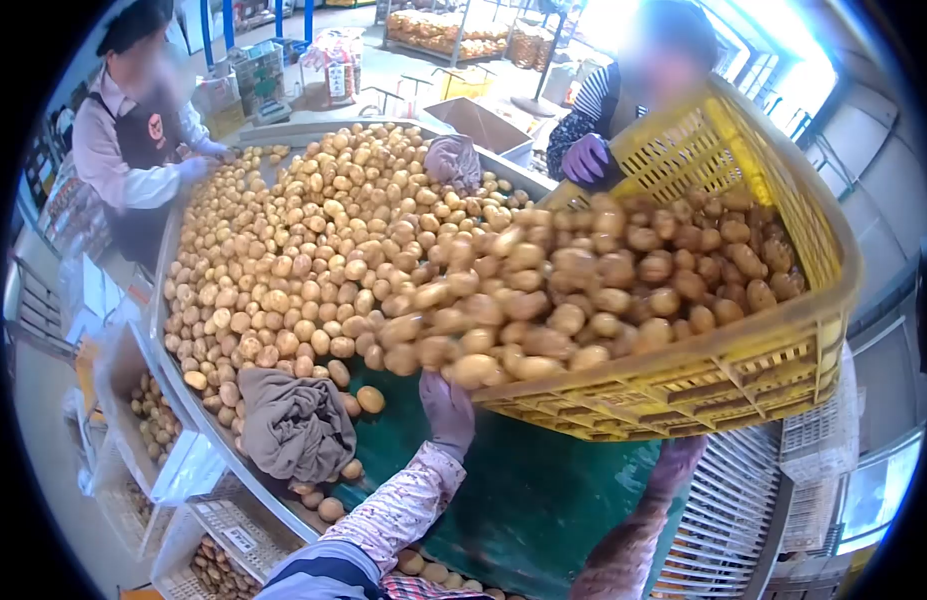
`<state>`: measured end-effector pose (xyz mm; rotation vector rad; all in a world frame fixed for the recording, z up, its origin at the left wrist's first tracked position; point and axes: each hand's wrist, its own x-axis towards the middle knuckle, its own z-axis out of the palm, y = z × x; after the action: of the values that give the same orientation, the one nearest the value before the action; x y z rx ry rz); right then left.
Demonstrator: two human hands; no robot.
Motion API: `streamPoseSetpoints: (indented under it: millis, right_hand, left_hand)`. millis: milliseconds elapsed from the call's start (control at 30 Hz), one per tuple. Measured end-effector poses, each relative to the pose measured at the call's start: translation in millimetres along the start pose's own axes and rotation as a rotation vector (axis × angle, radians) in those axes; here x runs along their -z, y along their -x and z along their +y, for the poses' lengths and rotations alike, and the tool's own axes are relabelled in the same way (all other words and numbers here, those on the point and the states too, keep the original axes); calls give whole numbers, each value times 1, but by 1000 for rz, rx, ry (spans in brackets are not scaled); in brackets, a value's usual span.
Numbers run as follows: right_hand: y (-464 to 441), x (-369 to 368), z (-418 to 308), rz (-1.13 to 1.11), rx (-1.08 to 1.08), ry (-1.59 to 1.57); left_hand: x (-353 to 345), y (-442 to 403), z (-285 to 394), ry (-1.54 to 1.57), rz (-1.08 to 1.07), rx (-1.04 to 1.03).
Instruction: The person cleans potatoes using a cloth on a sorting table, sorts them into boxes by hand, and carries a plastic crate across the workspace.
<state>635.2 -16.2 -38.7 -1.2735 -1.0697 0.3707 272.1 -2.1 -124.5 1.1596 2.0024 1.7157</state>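
Observation:
A yellow slatted crate (683, 385) is tilted toward the left over the sorting table, and brown potatoes (623, 270) spill from it onto a broad heap of potatoes (303, 240). My left hand (447, 410), in a pale purple glove, is at the crate's lower front corner; its fingers are mostly hidden under the rim. Beneath the crate's right part, my right hand (678, 462) holds the underside, with its fingertips out of sight. Below the crate, the green table surface (533, 480) shows. A grey-brown cloth (295, 425) lies crumpled beside the potatoes.
One person (133, 150) stands at the table's far left, hands at the potatoes. Another person (593, 110) stands behind the crate, a purple-gloved hand near its rim. Crates of potatoes (223, 550) line the lower left; a slatted metal rack (728, 500) is at right.

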Motion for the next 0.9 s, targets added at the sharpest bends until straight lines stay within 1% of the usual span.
streamPoseSetpoints:
  millis: [33,67,100,133,167,200,267,333,367,400,467,500,533,600,633,667,767,800,867,900]
  right_hand:
    - [-4,-9,-1,-157,200,480]
    - [-5,-10,23,-113,421,609]
    - [-11,-12,63,-62,646,733]
    - [-16,-16,86,-1,877,859]
    - [-10,-25,76,65,813,832]
    - [-3,-44,58,133,757,800]
    - [12,-64,43,241,644,730]
    - [30,-63,39,281,391,420]
    - [35,-63,39,293,315,343]
    - [41,-61,40,311,240,263]
    - [57,-45,40,266,260,288]
    - [64,-44,28,243,271,299]
    - [69,-47,16,310,312,341]
    - [71,-51,-28,310,430,651]
    - [72,-53,-50,324,493,801]
    - [71,-56,-65,330,501,816]
    - [57,-77,-137,224,552,721]
    - [55,-87,-163,173,697,920]
    - [50,-105,-197,162,695,964]
    - [49,-112,-203,206,548,804]
  left_hand:
    - [1,1,-12,-102,30,-39]
    - [4,-6,-17,-182,-9,-37]
    - [9,-8,-13,-164,4,-39]
    - [12,-12,-5,-137,16,-42]
    - [14,-12,4,-105,26,-39]
    - [13,-14,13,139,22,-34]
    - [-7,-7,-15,189,4,-38]
    - [-7,-6,-28,8,-35,-228]
    - [-6,-6,-34,-77,-43,-325]
    - [-7,-13,-34,85,-105,-188]
    - [0,-24,-23,391,-246,-1]
    - [3,-30,-16,534,-295,107]
    - [-3,-34,-24,563,-317,115]
    - [-8,-34,-9,802,-299,315]
    - [-5,-32,-1,885,-302,322]
    - [-1,-34,5,963,-301,323]
    - [3,-29,-1,842,-219,218]
    - [3,-26,1,806,-217,216]
    - [3,-27,2,859,-278,380]
    - [3,-27,2,883,-305,464]
